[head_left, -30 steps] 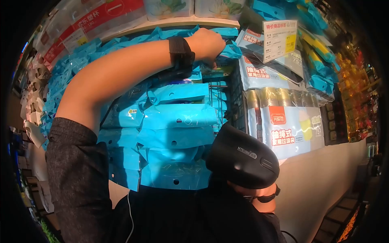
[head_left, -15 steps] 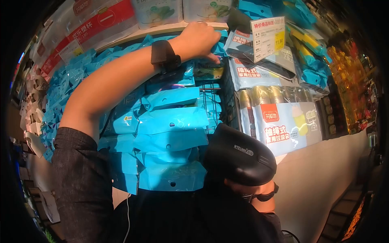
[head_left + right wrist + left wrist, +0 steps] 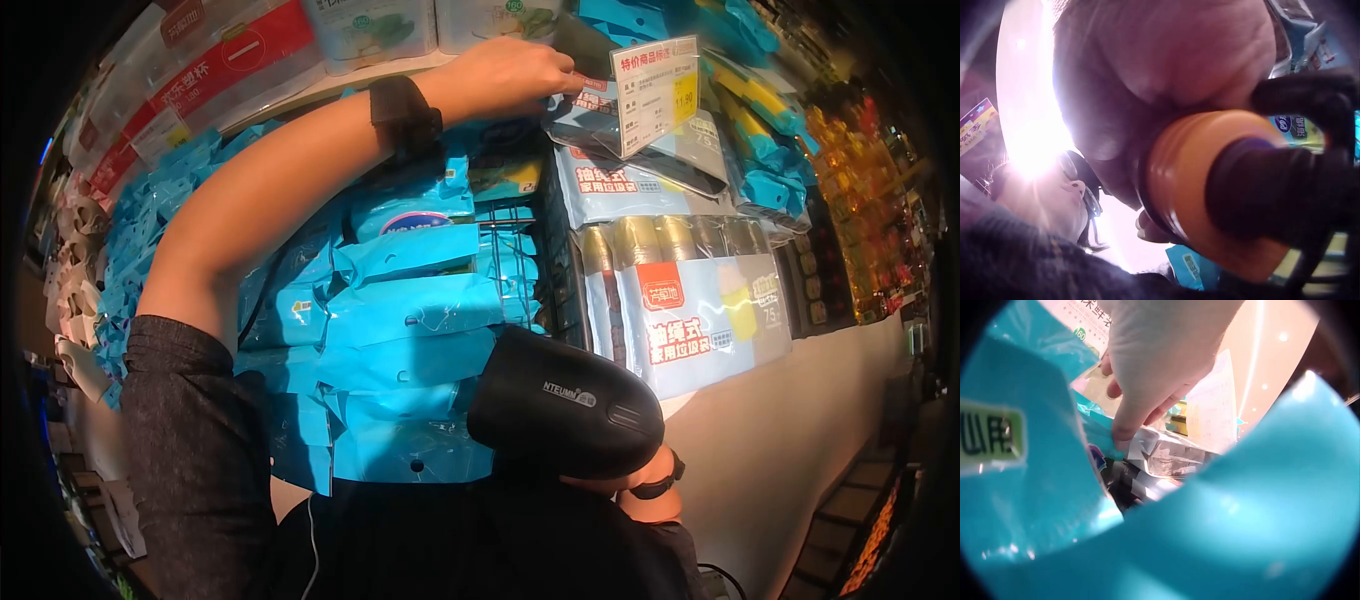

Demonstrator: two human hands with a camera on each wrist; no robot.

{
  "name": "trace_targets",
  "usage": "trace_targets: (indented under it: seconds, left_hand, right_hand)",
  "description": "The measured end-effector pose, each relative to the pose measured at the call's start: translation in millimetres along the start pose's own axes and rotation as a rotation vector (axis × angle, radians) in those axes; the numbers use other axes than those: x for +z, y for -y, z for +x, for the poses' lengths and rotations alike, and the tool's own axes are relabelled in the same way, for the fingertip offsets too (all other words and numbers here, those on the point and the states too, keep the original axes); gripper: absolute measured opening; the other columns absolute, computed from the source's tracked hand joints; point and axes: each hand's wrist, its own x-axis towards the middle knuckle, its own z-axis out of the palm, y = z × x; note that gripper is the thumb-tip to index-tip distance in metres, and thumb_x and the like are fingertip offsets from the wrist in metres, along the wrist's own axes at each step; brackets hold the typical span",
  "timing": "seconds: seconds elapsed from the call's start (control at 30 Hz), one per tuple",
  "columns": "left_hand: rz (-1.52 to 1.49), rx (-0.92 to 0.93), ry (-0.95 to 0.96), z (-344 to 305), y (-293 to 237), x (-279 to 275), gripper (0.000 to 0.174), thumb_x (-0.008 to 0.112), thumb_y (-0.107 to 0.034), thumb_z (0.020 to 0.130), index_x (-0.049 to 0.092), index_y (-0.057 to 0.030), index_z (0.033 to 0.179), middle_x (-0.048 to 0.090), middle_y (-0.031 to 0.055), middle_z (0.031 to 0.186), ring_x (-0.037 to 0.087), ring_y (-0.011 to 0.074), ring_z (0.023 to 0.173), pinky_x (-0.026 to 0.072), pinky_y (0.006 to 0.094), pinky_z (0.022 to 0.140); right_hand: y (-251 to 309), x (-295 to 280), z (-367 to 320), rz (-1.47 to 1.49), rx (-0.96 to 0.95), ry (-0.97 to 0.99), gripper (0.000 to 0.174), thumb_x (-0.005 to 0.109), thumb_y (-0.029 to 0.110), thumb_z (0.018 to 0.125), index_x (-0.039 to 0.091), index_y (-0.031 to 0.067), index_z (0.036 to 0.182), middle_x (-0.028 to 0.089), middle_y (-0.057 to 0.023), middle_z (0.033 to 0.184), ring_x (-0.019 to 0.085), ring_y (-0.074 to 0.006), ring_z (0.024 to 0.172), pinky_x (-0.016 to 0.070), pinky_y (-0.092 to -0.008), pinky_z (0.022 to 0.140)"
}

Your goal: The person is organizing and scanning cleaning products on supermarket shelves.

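Observation:
My left hand point(image 3: 505, 78) reaches across the shelf to the left corner of a grey-white drawstring bag pack point(image 3: 590, 122), below a price tag point(image 3: 655, 95). In the left wrist view, the same hand point(image 3: 1160, 356) points down, its thumb beside a teal edge and a silvery pack point(image 3: 1175, 457). I cannot tell whether its fingers pinch anything. Near my body, my right hand point(image 3: 650, 470) grips a black barcode scanner point(image 3: 565, 405), mostly hidden under its head. The right wrist view shows the fingers wrapped round its orange-and-black handle point(image 3: 1191, 178).
Teal packs point(image 3: 410, 310) lie in rows below the left forearm, with a black wire divider point(image 3: 565, 270) at their right. Drawstring bag packs point(image 3: 700, 320) stand beyond it. Clear boxes point(image 3: 370, 40) line the back ledge. A white cable point(image 3: 312, 540) hangs by the body.
My left hand has left the teal packs at the back and moved up and over to the bag pack's corner. The scanner has shifted slightly left in the head view, still in my right hand.

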Motion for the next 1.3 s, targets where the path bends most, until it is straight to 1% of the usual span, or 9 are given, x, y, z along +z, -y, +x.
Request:
trace_targets:
  seconds: [0.27, 0.33, 0.47, 0.53, 0.67, 0.7, 0.77, 0.97, 1.3]
  left_hand:
    - [-0.081, 0.316, -0.129, 5.0, -17.8, 5.1, 0.025, 0.062, -0.019, 0.072, 0.062, -0.011, 0.096, 0.056, 0.0039, 0.083, 0.056, 0.0217, 0.076, 0.0473, 0.0331, 0.061]
    - [-0.156, 0.309, -0.134, 7.3, -28.6, 1.6, 0.03, 0.063, -0.019, 0.072, 0.06, -0.0115, 0.101, 0.055, 0.0038, 0.082, 0.056, 0.0222, 0.075, 0.0467, 0.0339, 0.061]
    - [-0.183, 0.134, -0.143, 6.5, -33.6, 8.2, 0.055, 0.061, -0.006, 0.072, 0.048, -0.0253, 0.121, 0.057, 0.0092, 0.107, 0.057, 0.0274, 0.092, 0.0499, 0.0343, 0.075]
    - [-0.21, 0.105, -0.097, 8.7, -31.9, 16.5, 0.055, 0.056, -0.001, 0.074, 0.048, -0.0281, 0.122, 0.054, 0.0096, 0.113, 0.056, 0.0283, 0.097, 0.0492, 0.0347, 0.077]
    - [-0.276, 0.067, 0.027, 12.9, -27.9, 21.9, 0.065, 0.046, 0.009, 0.076, 0.044, -0.0338, 0.125, 0.048, 0.0105, 0.124, 0.053, 0.0301, 0.105, 0.0467, 0.0371, 0.084]
    - [-0.27, 0.067, 0.022, 12.7, -26.2, 20.2, 0.065, 0.046, 0.009, 0.076, 0.044, -0.0338, 0.125, 0.048, 0.0105, 0.124, 0.053, 0.0301, 0.105, 0.0467, 0.0371, 0.084]
    - [-0.329, 0.083, 0.037, 10.4, -23.1, 16.5, 0.06, 0.046, 0.008, 0.074, 0.048, -0.0286, 0.122, 0.051, 0.0116, 0.12, 0.057, 0.0304, 0.097, 0.0473, 0.0375, 0.082]
    - [-0.302, -0.217, 0.391, 11.7, -26.2, -78.5, 0.035, 0.057, -0.004, 0.074, 0.057, -0.0081, 0.109, 0.059, 0.0147, 0.102, 0.056, 0.0319, 0.09, 0.045, 0.0388, 0.08]
    - [-0.353, 0.032, 0.096, 12.3, -53.8, -149.8, 0.024, 0.064, -0.007, 0.072, 0.062, -0.0025, 0.095, 0.061, 0.0159, 0.082, 0.06, 0.0298, 0.074, 0.049, 0.0348, 0.069]
  right_hand:
    - [-40.9, 14.8, -8.1, -0.282, 0.148, 0.093, 0.085, 0.075, 0.006, 0.057, 0.031, 0.0016, 0.13, 0.047, -0.0119, 0.123, 0.048, -0.0225, 0.11, 0.0373, -0.0341, 0.093]
    - [-28.0, 15.1, -1.7, 0.597, 0.565, 0.001, 0.077, 0.072, 0.004, 0.06, 0.035, 0.0031, 0.128, 0.046, -0.0097, 0.123, 0.048, -0.0193, 0.109, 0.0391, -0.032, 0.092]
    - [-33.1, 17.4, -1.8, 0.809, 0.558, -0.039, 0.069, 0.068, 0.0, 0.064, 0.038, 0.004, 0.126, 0.047, -0.0073, 0.121, 0.048, -0.014, 0.108, 0.0412, -0.0295, 0.089]
    - [-42.7, 17.9, -6.3, 0.393, 0.231, -0.015, 0.062, 0.066, -0.002, 0.067, 0.041, 0.0047, 0.124, 0.048, -0.0087, 0.12, 0.049, -0.015, 0.107, 0.0426, -0.0304, 0.087]
    - [-48.3, 23.4, -10.1, 0.692, 0.47, -0.069, 0.064, 0.069, 0.003, 0.066, 0.041, 0.0034, 0.124, 0.051, -0.0113, 0.116, 0.051, -0.0224, 0.105, 0.0422, -0.0342, 0.088]
    - [-54.3, 22.0, -10.3, 0.268, 0.226, -0.011, 0.062, 0.07, 0.005, 0.066, 0.043, 0.0021, 0.122, 0.052, -0.0124, 0.114, 0.051, -0.0244, 0.103, 0.042, -0.0348, 0.088]
    - [-67.3, 24.3, -28.6, -0.17, -0.02, 0.036, 0.061, 0.071, 0.007, 0.066, 0.044, 0.0008, 0.12, 0.053, -0.0135, 0.112, 0.052, -0.0264, 0.102, 0.0418, -0.0354, 0.088]
    - [-81.0, 29.4, -79.2, 0.283, 0.212, -0.099, 0.05, 0.065, 0.009, 0.076, 0.046, 0.0033, 0.121, 0.052, -0.0126, 0.117, 0.052, -0.0184, 0.105, 0.0438, -0.0291, 0.087]
    - [-70.5, 20.1, -72.3, 0.188, 0.163, -0.155, 0.051, 0.067, 0.009, 0.072, 0.047, 0.0024, 0.118, 0.052, -0.0131, 0.116, 0.053, -0.0198, 0.103, 0.0438, -0.03, 0.087]
